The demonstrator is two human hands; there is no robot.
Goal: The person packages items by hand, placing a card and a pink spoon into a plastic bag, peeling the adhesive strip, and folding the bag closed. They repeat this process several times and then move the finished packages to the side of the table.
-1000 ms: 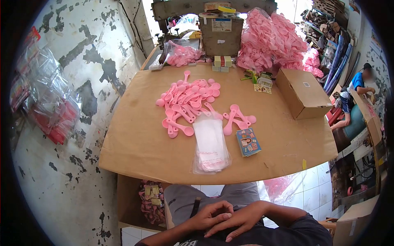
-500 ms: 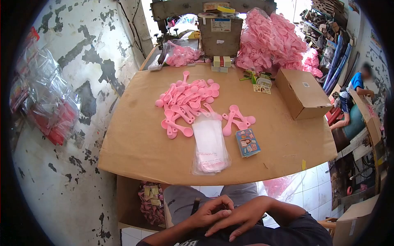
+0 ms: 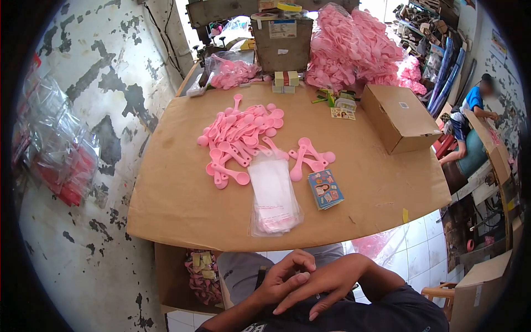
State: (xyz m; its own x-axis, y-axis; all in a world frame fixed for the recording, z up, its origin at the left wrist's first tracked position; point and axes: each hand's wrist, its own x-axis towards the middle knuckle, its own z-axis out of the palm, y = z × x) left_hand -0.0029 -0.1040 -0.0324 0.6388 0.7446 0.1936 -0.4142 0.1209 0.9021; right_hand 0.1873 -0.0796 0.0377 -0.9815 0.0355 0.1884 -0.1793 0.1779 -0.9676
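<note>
Both hands are low in the head view, over my lap and below the table's front edge. My left hand point(image 3: 286, 275) has loosely curled fingers, with the thumb and forefinger apart and nothing seen between them. It touches the back of my right hand point(image 3: 327, 283), whose fingers stretch out flat and hold nothing. On the table above them lie a stack of clear plastic bags point(image 3: 275, 193) and a stack of blue printed cards point(image 3: 326, 189). Pink measuring spoons point(image 3: 243, 130) form a heap behind the bags, and a smaller group of spoons point(image 3: 311, 156) lies behind the cards.
A cardboard box point(image 3: 398, 119) stands on the table point(image 3: 182, 216) at right. Big bags of pink spoons point(image 3: 354, 47) and a metal box point(image 3: 282, 44) are at the back. Below left is an open carton point(image 3: 171, 276). Another person point(image 3: 474, 105) sits far right.
The view has shifted slightly, so the table's things appear a little further left. My hands stay together over my lap, with the right fingers slightly more spread.
</note>
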